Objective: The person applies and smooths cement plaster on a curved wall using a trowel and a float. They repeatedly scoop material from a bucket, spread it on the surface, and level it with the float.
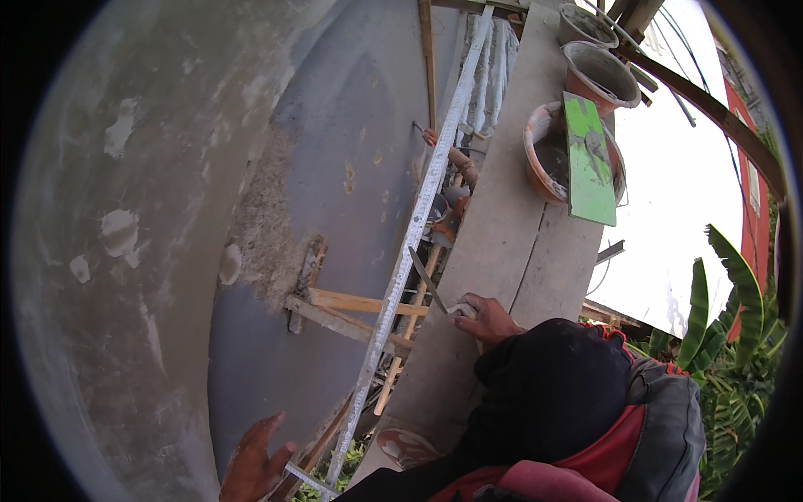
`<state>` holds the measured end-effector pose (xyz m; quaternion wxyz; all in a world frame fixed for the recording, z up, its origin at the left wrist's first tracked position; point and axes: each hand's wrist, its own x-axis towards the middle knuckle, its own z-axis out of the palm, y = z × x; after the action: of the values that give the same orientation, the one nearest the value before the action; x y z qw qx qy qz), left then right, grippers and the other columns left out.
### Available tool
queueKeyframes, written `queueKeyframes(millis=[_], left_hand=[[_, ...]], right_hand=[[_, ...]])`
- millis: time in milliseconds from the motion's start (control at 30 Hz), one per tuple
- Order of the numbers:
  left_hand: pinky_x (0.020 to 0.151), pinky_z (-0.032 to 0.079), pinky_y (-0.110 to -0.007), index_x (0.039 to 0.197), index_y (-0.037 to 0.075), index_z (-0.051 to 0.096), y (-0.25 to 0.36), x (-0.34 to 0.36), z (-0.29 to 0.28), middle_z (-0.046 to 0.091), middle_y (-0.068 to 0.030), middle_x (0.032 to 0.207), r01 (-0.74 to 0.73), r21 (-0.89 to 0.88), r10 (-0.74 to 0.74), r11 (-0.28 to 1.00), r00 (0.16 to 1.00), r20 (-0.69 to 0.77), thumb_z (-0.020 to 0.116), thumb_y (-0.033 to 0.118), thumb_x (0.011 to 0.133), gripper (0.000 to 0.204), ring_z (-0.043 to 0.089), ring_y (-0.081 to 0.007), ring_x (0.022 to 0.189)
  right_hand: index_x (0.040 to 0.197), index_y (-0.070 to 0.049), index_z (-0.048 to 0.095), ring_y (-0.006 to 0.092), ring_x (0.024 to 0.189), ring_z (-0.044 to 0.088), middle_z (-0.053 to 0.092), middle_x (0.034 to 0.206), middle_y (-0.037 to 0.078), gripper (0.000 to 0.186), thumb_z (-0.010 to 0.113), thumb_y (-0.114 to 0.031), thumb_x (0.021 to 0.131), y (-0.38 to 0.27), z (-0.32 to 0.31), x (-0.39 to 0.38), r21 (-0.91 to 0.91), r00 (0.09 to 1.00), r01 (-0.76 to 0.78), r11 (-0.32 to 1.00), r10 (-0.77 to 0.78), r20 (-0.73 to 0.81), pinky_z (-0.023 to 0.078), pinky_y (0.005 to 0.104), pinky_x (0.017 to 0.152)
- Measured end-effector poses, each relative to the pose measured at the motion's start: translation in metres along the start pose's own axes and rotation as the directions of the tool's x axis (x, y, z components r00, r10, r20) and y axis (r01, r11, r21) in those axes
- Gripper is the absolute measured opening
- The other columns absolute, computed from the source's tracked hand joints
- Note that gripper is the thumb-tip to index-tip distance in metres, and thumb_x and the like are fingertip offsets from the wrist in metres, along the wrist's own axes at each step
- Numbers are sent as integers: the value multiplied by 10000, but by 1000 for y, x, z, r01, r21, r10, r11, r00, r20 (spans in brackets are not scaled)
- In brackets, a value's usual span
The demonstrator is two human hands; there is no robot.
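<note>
My right hand (493, 322) is closed around the mortar-caked handle of a trowel (428, 280), above the planks. The trowel blade shows nearly edge-on; its tip overlaps a long pale metal straightedge (431, 180), and I cannot tell if they touch. That bar runs slantwise from the top of the view to the bottom, in front of the wall. At the lower left my left hand (255, 460) is open, fingers stretched toward the grey wall (335, 167). Beside its thumb is the end of a short metal piece (309, 481); contact between them is unclear.
Wooden scaffold planks (493, 243) carry a mortar bucket (535, 167) with a green board (591, 159) across it. Behind stand two more buckets (602, 75). Timber braces (360, 309) cross the gap by the wall. My shoe (407, 446) rests near the plank edge; plants (736, 360) grow at right.
</note>
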<state>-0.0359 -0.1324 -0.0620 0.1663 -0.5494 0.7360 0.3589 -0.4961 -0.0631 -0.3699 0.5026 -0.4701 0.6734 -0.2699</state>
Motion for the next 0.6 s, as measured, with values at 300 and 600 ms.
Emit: queueKeyframes(millis=[300, 600], left_hand=[[1079, 551, -467, 1577, 44, 552, 5, 0, 0, 662, -233, 1460, 7, 30, -7, 1000, 1000, 1, 792, 242, 1023, 635, 693, -388, 1286], [1087, 543, -469, 1574, 36, 552, 4, 0, 0, 658, -249, 1458, 6, 31, -6, 1000, 1000, 4, 792, 245, 1027, 633, 691, -395, 1284]], right_hand=[[1282, -31, 727, 424, 1053, 780, 796, 1097, 226, 481, 816, -386, 971, -6, -1, -3, -2, 999, -51, 999, 51, 9, 597, 465, 941], [1280, -21, 722, 418, 1058, 780, 795, 1104, 236, 474, 815, -369, 971, -3, 0, -2, 3, 1000, -29, 1000, 29, 0, 593, 461, 945]])
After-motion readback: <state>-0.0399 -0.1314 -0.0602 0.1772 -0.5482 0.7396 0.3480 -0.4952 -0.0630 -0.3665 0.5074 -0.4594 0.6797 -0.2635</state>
